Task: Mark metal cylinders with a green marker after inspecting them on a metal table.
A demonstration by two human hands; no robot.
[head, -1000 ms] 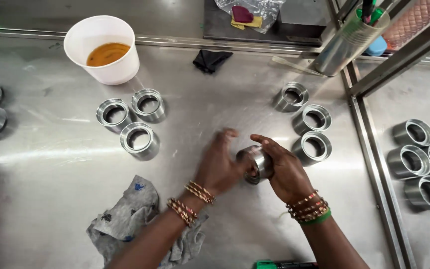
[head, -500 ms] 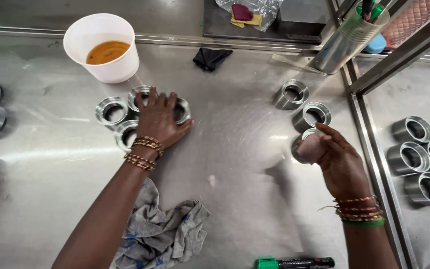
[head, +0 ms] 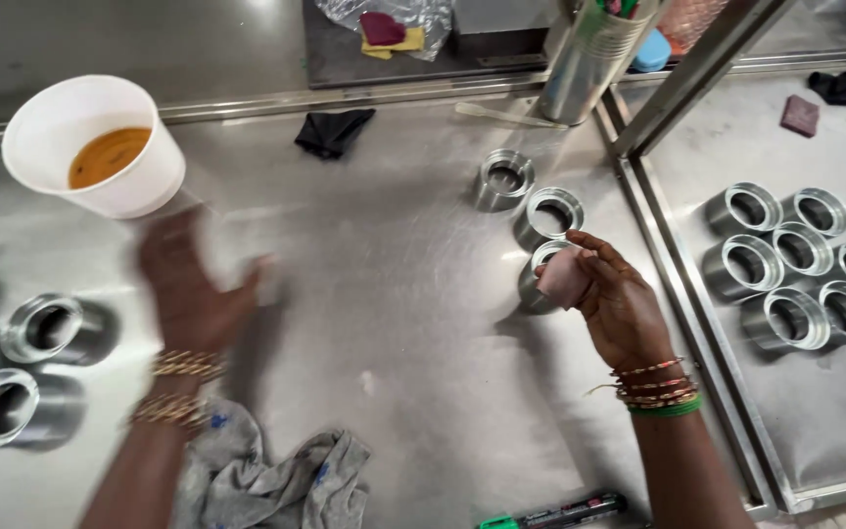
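Left hand (head: 193, 294) hovers open and motion-blurred, the white cup (head: 100, 147) just beyond its fingers. Right hand (head: 619, 304) curls round a pinkish pad (head: 562, 277), touching a metal ring (head: 540, 274).

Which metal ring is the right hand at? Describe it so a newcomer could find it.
Start at the slanted metal post right of centre. Left of it, three metal rings run in a diagonal row. The one meant is the nearest, partly hidden behind the right hand.
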